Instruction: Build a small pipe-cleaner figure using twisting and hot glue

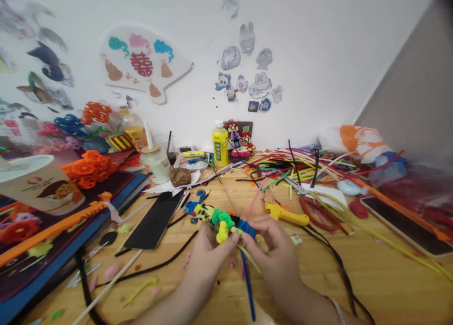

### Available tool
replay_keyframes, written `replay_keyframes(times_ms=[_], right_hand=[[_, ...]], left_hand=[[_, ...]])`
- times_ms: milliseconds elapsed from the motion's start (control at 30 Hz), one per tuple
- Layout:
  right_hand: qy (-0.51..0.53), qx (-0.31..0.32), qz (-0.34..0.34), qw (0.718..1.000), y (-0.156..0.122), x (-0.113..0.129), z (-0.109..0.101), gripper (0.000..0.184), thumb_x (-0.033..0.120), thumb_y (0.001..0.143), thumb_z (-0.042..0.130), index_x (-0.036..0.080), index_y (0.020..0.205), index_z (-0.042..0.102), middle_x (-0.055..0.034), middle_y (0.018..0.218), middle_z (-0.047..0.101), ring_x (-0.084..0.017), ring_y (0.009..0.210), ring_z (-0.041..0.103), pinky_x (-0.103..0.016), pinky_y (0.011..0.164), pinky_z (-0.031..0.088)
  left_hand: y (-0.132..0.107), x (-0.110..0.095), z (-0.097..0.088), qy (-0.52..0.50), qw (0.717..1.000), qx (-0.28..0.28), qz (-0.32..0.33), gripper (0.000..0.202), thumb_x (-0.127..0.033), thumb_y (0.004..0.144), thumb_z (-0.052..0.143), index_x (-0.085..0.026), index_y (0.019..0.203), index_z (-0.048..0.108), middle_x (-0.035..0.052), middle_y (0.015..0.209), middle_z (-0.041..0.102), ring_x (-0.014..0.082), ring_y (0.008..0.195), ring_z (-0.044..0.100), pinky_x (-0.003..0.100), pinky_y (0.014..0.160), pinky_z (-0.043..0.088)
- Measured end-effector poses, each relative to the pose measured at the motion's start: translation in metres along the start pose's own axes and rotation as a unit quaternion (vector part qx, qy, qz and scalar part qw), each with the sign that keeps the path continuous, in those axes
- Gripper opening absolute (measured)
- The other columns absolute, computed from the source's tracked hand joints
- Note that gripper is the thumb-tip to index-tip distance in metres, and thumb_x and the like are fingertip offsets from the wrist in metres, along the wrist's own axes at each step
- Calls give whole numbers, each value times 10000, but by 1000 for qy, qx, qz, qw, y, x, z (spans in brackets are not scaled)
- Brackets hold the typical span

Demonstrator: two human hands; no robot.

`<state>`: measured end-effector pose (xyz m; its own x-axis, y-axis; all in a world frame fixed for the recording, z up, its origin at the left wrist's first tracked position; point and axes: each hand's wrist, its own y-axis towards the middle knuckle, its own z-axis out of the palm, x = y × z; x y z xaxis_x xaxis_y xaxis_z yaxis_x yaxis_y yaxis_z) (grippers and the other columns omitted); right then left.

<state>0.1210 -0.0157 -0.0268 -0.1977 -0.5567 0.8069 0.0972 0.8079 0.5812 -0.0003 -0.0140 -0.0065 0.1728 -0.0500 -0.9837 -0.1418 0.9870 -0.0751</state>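
Between my hands is a small pipe-cleaner figure [221,217], lying sideways above the table. Its blue end with curled loops points left; then come a yellow spotted part, a green wrapped band and a blue wrapped end on the right. My left hand [208,256] grips the figure from below, thumb near its yellow-green parts. My right hand [274,247] pinches the figure near the blue right end. A dark blue pipe cleaner [248,287] and a pale green strand hang down between the hands. Fingertips partly hide the grip.
A yellow glue gun [286,215] with a black cord lies right of the hands, near red-handled scissors [318,211]. Loose pipe cleaners [283,162] pile up behind. Left are a black phone [155,221] and a paper cup [42,183]; a yellow bottle [220,145] stands by the wall.
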Motion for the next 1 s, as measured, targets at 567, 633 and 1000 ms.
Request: replay_keyframes(times_ms=[567,633,1000], right_hand=[[-5,3,-8,1000,-1,-1,0,131,122,718,595,214,807,569,-21,796,597,-166,790,579,-294,686,478],[-8,5,-14,1000,-1,-1,0,138,115,718,596,218,806,566,-20,796,595,-165,791,578,-295,688,478],[13,6,15,1000,-3,-1,0,111,140,710,615,213,792,601,-25,796,613,-164,770,591,-293,685,483]], left_hand=[[-1,-3,0,25,999,-19,-5,267,-258,550,684,-176,681,465,-45,605,573,119,595,556,220,527,456],[-2,-5,0,32,999,-24,-4,274,-257,530,690,-182,662,463,-47,587,567,126,583,556,227,523,455],[1,-7,-2,25,999,-14,17,282,-237,493,728,-187,641,494,-39,579,582,146,588,566,243,545,463]])
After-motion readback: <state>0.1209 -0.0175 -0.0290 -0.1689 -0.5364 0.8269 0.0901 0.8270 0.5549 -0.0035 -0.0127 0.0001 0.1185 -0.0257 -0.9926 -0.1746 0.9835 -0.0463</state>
